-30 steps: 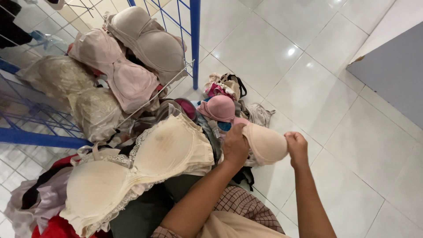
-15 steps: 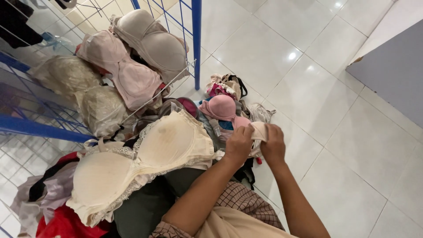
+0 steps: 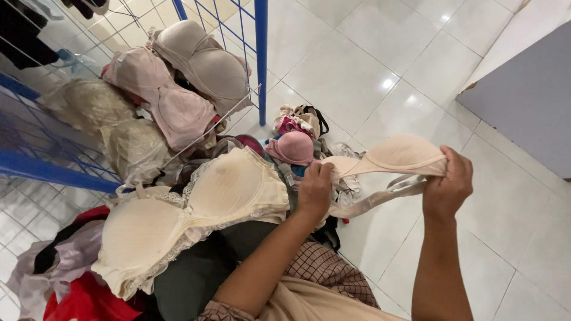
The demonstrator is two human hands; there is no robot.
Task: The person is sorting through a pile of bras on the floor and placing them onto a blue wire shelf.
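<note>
Both my hands hold a pale beige bra (image 3: 392,156), stretched out flat above the white tiled floor. My left hand (image 3: 314,190) grips its left end, near a pile of garments. My right hand (image 3: 449,184) grips its right end, with the straps hanging loose underneath. A large cream lace-edged bra (image 3: 196,217) lies over my lap, just left of my left forearm.
A blue wire rack (image 3: 260,59) at the upper left carries several bras in pink, beige and gold tones (image 3: 172,101). A heap of mixed garments (image 3: 294,139), one a pink bra, lies on the floor by the rack's post. A grey panel (image 3: 529,95) stands at the right.
My hands were close together on the folded beige bra; now they have moved apart, the right hand going rightwards, and the bra is pulled open between them.
</note>
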